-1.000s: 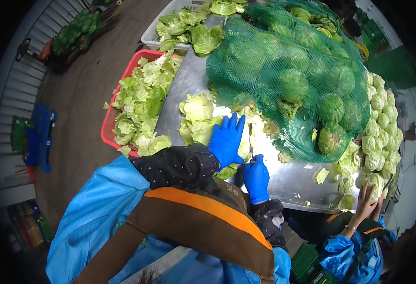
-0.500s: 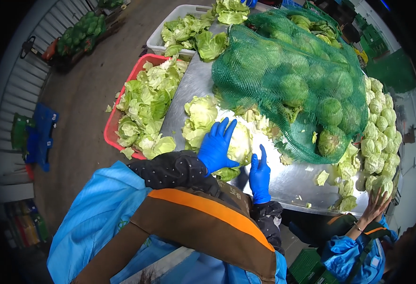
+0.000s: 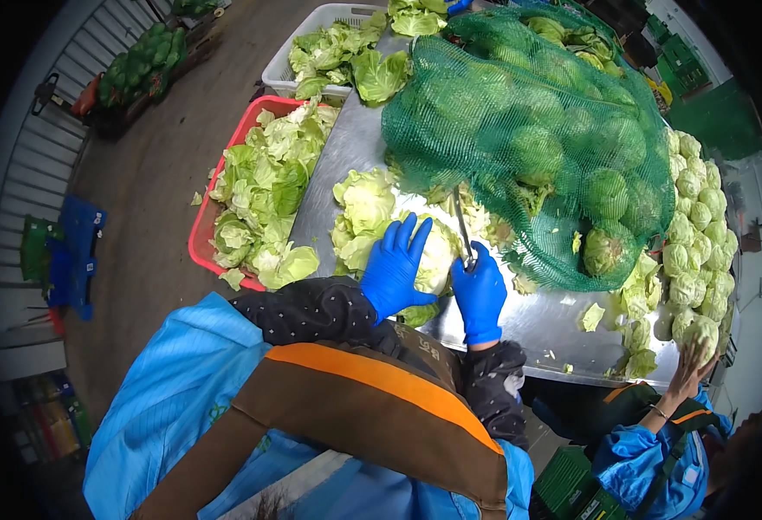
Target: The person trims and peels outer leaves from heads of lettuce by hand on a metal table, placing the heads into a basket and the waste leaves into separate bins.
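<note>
A pale green cabbage head (image 3: pixel 438 260) lies on the metal table in front of me. My left hand (image 3: pixel 394 269), in a blue glove, rests against its left side with fingers spread. In my right hand (image 3: pixel 480 290), also gloved in blue, a knife (image 3: pixel 462 227) is gripped by its handle, the dark narrow blade pointing away from me just right of the cabbage. Stripped cabbage heads and leaves (image 3: pixel 363 208) lie beyond my left hand. Trimmed scraps (image 3: pixel 485 225) are scattered behind the blade.
A green mesh sack (image 3: pixel 519 139) full of cabbages covers the table's far middle. To the left stand a red crate (image 3: pixel 201 227) of loose leaves and a white crate (image 3: pixel 278 68). Trimmed cabbages (image 3: pixel 697 225) are stacked at right, where another person's hand (image 3: pixel 688 373) touches one.
My right hand has closed from open fingers onto a knife, which now shows upright beside the cabbage. My left hand has stayed on the cabbage.
</note>
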`<state>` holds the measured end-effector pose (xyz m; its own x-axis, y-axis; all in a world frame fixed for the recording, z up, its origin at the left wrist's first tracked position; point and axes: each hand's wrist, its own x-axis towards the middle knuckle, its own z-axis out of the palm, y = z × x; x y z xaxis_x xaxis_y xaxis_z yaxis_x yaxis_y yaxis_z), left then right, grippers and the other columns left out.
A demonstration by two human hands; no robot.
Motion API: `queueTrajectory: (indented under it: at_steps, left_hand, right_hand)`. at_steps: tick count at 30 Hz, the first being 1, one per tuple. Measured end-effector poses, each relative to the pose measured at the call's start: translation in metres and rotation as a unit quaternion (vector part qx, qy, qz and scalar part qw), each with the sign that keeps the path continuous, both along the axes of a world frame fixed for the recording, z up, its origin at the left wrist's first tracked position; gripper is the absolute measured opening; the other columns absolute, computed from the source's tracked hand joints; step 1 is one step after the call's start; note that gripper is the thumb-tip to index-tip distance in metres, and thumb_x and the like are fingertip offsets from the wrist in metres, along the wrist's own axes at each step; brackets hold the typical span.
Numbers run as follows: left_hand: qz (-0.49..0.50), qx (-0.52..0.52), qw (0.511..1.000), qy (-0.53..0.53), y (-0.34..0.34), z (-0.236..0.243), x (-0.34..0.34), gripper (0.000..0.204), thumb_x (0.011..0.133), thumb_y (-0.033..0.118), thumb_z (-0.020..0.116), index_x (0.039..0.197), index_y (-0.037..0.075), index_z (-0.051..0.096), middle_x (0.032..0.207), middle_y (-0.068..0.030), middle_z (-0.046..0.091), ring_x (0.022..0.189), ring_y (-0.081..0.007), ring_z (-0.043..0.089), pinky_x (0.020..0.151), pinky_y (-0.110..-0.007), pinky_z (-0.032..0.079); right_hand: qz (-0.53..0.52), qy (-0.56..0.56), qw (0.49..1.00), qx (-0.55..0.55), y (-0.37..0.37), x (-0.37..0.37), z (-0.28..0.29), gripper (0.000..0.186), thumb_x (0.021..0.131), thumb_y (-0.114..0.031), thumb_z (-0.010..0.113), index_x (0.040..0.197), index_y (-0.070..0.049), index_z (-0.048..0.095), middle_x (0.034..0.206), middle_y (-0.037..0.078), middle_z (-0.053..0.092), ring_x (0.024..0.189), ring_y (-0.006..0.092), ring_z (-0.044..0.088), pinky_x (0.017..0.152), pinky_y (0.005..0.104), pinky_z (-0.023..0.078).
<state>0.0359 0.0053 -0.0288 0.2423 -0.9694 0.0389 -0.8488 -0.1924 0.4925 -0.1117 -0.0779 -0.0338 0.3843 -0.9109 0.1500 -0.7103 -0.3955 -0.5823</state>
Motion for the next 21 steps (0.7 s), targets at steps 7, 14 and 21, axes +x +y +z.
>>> queueTrajectory:
  at_steps: [7,14,21]
  left_hand:
    - [-0.007,0.014,1.0,0.0,-0.005,-0.003,0.0,0.117,0.057,0.046,0.084,0.148,0.007,0.021,0.145,-0.0236,0.027,0.128,-0.0426,0.031,0.102,-0.05,0.033]
    - [-0.037,-0.114,0.987,0.112,0.03,-0.02,0.026,0.116,0.057,0.043,0.087,0.146,0.006,0.023,0.145,-0.0245,0.028,0.132,-0.0428,0.03,0.11,-0.05,0.028]
    - [0.141,-0.047,0.938,0.312,0.058,-0.022,0.059,0.126,0.054,0.034,0.093,0.146,0.001,0.013,0.139,-0.0217,0.032,0.128,-0.0337,0.038,0.106,-0.04,0.037]
  right_hand:
    - [0.003,0.075,0.986,0.147,-0.055,0.008,-0.03,0.039,0.073,-0.026,0.069,0.106,-0.005,0.065,0.093,0.023,0.067,0.089,0.0382,0.065,0.075,0.0452,0.052]
    - [-0.045,0.141,0.98,0.133,-0.082,-0.017,-0.091,0.054,0.073,-0.039,0.074,0.112,-0.003,0.064,0.107,0.022,0.066,0.102,0.0372,0.062,0.087,0.044,0.049]
    - [-0.111,-0.146,0.964,0.194,-0.013,0.0,-0.035,0.065,0.079,-0.026,0.078,0.133,-0.004,0.05,0.082,0.008,0.065,0.072,0.0174,0.058,0.067,0.0313,0.047]
